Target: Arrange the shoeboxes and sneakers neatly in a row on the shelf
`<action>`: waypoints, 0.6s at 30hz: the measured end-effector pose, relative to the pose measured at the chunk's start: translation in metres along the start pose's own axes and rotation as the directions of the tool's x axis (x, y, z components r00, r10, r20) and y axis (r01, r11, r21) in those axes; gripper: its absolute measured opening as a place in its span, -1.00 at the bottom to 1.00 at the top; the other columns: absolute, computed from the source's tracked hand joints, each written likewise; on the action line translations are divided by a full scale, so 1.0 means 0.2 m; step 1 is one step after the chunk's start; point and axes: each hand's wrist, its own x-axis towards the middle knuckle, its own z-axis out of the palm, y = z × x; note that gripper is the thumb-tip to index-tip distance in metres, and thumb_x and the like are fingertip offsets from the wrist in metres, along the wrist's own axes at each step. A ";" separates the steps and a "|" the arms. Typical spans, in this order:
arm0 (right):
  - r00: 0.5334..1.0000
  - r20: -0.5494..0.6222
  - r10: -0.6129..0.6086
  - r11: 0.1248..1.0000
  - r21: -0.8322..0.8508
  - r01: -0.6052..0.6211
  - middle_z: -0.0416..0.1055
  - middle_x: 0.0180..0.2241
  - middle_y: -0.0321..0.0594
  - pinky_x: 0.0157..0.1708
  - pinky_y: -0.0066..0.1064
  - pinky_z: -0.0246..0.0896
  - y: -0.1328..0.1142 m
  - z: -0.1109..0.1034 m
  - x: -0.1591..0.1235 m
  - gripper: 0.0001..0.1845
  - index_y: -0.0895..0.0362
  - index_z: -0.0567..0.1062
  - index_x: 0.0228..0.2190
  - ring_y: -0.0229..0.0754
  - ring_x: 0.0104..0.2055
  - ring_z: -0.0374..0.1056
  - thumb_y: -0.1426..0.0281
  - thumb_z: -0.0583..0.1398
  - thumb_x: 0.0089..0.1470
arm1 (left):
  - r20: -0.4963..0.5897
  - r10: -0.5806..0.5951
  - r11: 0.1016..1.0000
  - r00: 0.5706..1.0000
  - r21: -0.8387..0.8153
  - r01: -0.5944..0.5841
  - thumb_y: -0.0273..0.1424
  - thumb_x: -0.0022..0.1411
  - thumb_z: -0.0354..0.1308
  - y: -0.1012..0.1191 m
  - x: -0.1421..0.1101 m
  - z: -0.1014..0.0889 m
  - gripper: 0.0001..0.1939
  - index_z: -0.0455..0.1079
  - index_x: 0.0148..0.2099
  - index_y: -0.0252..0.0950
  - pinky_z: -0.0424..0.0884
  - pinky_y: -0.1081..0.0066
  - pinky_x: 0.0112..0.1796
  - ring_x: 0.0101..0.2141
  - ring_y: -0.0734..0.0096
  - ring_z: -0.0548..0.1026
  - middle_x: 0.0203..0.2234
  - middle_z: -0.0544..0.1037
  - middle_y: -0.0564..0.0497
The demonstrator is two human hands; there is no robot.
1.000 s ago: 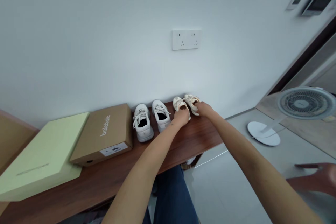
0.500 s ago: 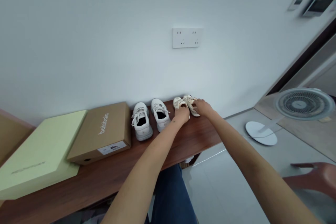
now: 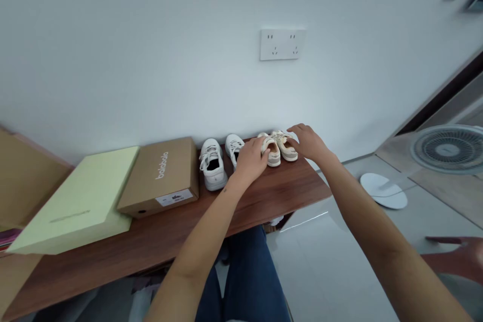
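Note:
A pair of small cream sneakers stands side by side near the right end of the wooden shelf, toes toward the wall. My left hand (image 3: 252, 160) has its fingers apart at the left side of the left cream sneaker (image 3: 273, 157), partly covering a larger white sneaker. At the right side of the right cream sneaker (image 3: 289, 153), my right hand (image 3: 308, 142) is open with fingers stretched; whether the fingertips touch it I cannot tell. Left of them is the other larger white sneaker (image 3: 214, 173), fully visible with its laces.
On the wooden shelf (image 3: 241, 214) lie a brown shoebox (image 3: 160, 171) and a pale green box (image 3: 83, 196). A wall socket plate (image 3: 283, 44) is above the shoes. To the right stand a white fan (image 3: 449, 150) and a reddish stool (image 3: 458, 256).
Both hands have loosened from the cream sneakers and spread to either side. My left hand has moved left, over a white sneaker. The camera view has shifted slightly.

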 end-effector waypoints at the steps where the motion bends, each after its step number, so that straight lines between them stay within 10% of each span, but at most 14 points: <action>1: 1.000 -0.004 -0.009 1.000 0.007 0.009 0.36 0.02 0.02 0.07 -0.18 0.13 -0.02 0.01 -0.02 -0.65 0.20 0.40 0.01 0.07 0.06 0.23 0.35 0.08 0.23 | -0.028 -0.003 1.000 1.000 -0.028 0.002 -0.33 0.37 -0.03 -0.03 -0.07 -0.02 -0.57 0.19 0.24 -0.30 0.23 0.25 0.15 0.11 0.22 0.35 0.09 0.43 -0.15; 10: 0.992 0.014 -0.122 0.984 0.129 0.119 0.37 0.05 0.02 0.13 -0.09 0.17 -0.33 0.17 -0.29 -0.65 0.14 0.40 0.02 0.07 0.15 0.24 0.36 0.10 0.21 | -0.136 -0.158 0.973 0.978 -0.190 0.131 -0.33 0.36 -0.05 -0.24 -0.75 -0.15 -0.64 0.36 0.14 -0.23 0.34 0.19 0.10 0.04 0.26 0.47 0.00 0.54 -0.12; 18: 0.983 -0.098 -0.152 0.914 0.365 0.178 0.51 -0.15 -0.10 -0.03 -0.10 0.38 -0.77 0.47 -0.84 -0.74 0.02 0.49 -0.11 -0.04 -0.08 0.44 0.38 0.05 0.24 | -0.117 -0.387 0.869 0.914 -0.378 0.320 -0.24 0.33 -0.02 -0.35 -1.50 -0.16 -0.71 0.52 -0.08 -0.11 0.52 0.38 -0.25 -0.34 0.35 0.60 -0.37 0.63 0.00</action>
